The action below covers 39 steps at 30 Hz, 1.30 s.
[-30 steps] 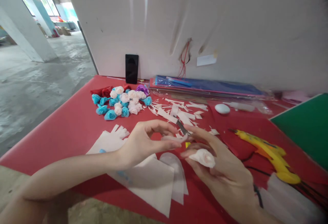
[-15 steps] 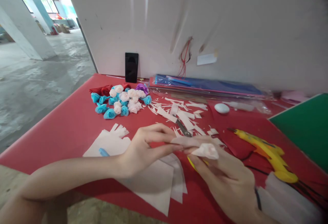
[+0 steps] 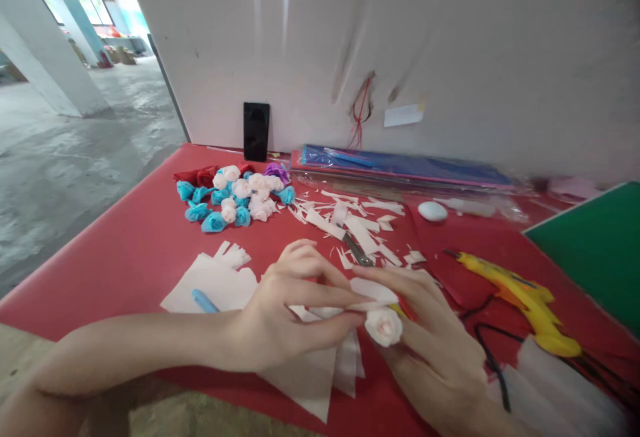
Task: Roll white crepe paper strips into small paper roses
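Note:
A small white paper rose point(image 3: 384, 327), faintly pink at its middle, faces me below the fingers of my right hand point(image 3: 440, 343). That hand's thumb and fingers are closed around its base, which is hidden. My left hand point(image 3: 300, 297) pinches a white paper strip point(image 3: 373, 292) between thumb and fingers, just above the rose and close to the right fingertips. Beneath my right fingers shows a bit of yellow and red that I cannot make out. White paper sheets point(image 3: 305, 370) lie under my left hand, with a blue pen-like stick point(image 3: 204, 301) on them.
Blue, white, red and purple paper flowers point(image 3: 235, 197) are heaped at the back left. White paper scraps point(image 3: 363, 230) surround a dark metal tool point(image 3: 357, 250). A yellow glue gun point(image 3: 520, 290) lies right, near a white egg-shaped object point(image 3: 433, 211). A phone point(image 3: 256, 131) leans on the wall.
The rose has turned its open face towards me and moved lower left. My left hand has shifted slightly right with the strip. My right hand has rotated and dropped a little.

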Motion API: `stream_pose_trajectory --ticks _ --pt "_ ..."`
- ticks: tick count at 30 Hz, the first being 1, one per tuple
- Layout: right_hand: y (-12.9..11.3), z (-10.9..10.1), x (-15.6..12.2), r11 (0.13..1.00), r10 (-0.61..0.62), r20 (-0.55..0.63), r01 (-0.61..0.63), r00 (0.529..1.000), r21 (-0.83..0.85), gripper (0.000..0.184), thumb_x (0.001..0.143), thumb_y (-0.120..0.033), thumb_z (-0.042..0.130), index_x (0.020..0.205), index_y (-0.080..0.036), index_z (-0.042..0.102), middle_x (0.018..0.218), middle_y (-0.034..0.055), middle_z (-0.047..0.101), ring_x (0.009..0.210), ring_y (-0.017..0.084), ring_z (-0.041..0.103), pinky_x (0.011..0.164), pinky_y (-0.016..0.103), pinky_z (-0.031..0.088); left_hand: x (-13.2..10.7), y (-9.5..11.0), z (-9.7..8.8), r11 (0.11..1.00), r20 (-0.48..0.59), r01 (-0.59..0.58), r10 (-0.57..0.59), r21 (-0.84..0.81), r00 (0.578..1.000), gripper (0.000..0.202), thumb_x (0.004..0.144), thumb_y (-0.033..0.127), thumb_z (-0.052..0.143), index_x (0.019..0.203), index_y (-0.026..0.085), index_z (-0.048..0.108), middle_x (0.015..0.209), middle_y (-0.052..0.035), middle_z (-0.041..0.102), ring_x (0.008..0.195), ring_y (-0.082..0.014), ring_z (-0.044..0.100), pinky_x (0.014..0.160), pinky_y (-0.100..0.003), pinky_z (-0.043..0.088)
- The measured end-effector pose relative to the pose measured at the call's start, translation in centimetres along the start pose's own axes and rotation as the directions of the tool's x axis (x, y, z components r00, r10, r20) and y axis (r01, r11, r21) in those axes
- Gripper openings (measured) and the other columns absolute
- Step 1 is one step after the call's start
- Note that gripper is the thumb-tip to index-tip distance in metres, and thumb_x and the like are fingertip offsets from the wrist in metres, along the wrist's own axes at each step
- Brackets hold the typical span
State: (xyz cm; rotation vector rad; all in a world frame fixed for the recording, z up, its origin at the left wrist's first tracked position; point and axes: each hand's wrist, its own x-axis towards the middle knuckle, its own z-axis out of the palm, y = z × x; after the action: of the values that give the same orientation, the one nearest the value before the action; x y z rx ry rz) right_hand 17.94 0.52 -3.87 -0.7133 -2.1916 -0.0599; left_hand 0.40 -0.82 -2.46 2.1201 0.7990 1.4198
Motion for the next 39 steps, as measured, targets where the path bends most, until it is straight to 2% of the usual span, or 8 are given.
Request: stream_pose_trajectory --ticks 8,11,15,20,24,29,35,39 --pt "-0.4 0.0 -0.2 1.0 -0.016 0.006 0.016 1.0 0.012 0.019 0.086 -0.019 0.043 0.081 -0.019 0.062 0.088 0.0112 0.064 0.08 0.022 0.055 0.065 0.037 0.049 -0.1 -0.1 0.1 0.999 -0.001 0.031 -0.031 -0.013 1.0 0.015 0.073 0.016 0.062 0.068 0.003 0.067 0.063 -0.0078 0.06 0.061 -0.0122 0.049 0.071 -0.032 0.04" --pt "-0.7 0.1 -0.2 0.997 0.033 -0.014 -0.032 0.999 0.064 0.013 0.08 -0.011 0.05 0.083 -0.019 0.06 0.086 0.0097 0.063 0.08 0.022 0.055 0.065 0.036 0.049 -0.2 -0.2 0.2 0.984 0.004 0.148 -0.149 -0.095 0.989 0.014 0.073 0.017 0.063 0.07 0.004 0.068 0.065 -0.007 0.059 0.063 -0.0121 0.05 0.068 -0.029 0.041" --pt "-0.9 0.4 0.1 0.989 0.073 -0.073 -0.063 0.995 0.131 0.017 0.073 -0.004 0.055 0.082 -0.018 0.058 0.082 0.0087 0.062 0.076 0.02 0.055 0.062 0.035 0.048 -0.1 -0.2 0.4 0.87 0.062 0.402 -0.401 -0.286 0.914 0.007 0.072 0.014 0.063 0.074 0.011 0.069 0.073 -0.0045 0.059 0.069 -0.0115 0.053 0.066 -0.023 0.044" --pt "-0.9 0.6 0.5 0.983 0.106 -0.113 -0.087 0.988 0.16 0.017 0.073 -0.003 0.055 0.079 -0.019 0.056 0.082 0.0077 0.06 0.072 0.018 0.055 0.06 0.032 0.046 -0.1 -0.4 0.4 0.755 0.116 0.54 -0.539 -0.373 0.834 0.007 0.072 0.016 0.063 0.074 0.017 0.07 0.072 -0.0017 0.06 0.069 -0.0109 0.055 0.066 -0.022 0.045" --pt "-1.0 1.2 0.3 0.946 0.231 -0.094 -0.201 0.968 0.253 0.013 0.075 -0.011 0.057 0.078 -0.023 0.053 0.081 0.0036 0.06 0.072 0.017 0.056 0.063 0.031 0.047 -0.1 -0.6 0.4 0.743 0.099 0.545 -0.554 -0.389 0.826 0.007 0.071 0.016 0.064 0.074 0.018 0.07 0.072 -0.0005 0.06 0.068 -0.0098 0.054 0.066 -0.021 0.044" --pt "-0.9 1.7 -0.1 0.786 0.522 -0.072 -0.446 0.85 0.429 0.029 0.07 -0.025 0.063 0.094 -0.025 0.046 0.092 0.0046 0.058 0.082 0.02 0.057 0.072 0.036 0.048 -0.2 -0.6 0.3 0.754 0.094 0.536 -0.546 -0.38 0.833 0.005 0.071 0.017 0.064 0.071 0.017 0.069 0.071 -0.0008 0.06 0.068 -0.0107 0.054 0.067 -0.023 0.045" --pt "-1.0 0.9 0.9 0.83 0.437 0.087 -0.439 0.895 0.345 0.004 0.075 -0.023 0.057 0.071 -0.023 0.054 0.064 -0.0019 0.059 0.058 0.013 0.056 0.053 0.025 0.046 -0.1 -0.6 0.3 0.729 0.128 0.55 -0.551 -0.407 0.825 0.006 0.071 0.015 0.064 0.074 0.017 0.069 0.075 -0.0003 0.06 0.069 -0.009 0.055 0.067 -0.021 0.045" --pt "-1.2 0.7 1.2 0.832 0.448 0.118 -0.462 0.886 0.307 0.019 0.075 -0.023 0.054 0.057 -0.021 0.049 0.056 -0.0021 0.057 0.051 0.012 0.053 0.048 0.023 0.044 -0.1 -0.6 0.3 0.721 0.138 0.552 -0.55 -0.419 0.823 0.005 0.072 0.015 0.063 0.073 0.016 0.068 0.075 0.0001 0.06 0.069 -0.008 0.055 0.068 -0.019 0.044"
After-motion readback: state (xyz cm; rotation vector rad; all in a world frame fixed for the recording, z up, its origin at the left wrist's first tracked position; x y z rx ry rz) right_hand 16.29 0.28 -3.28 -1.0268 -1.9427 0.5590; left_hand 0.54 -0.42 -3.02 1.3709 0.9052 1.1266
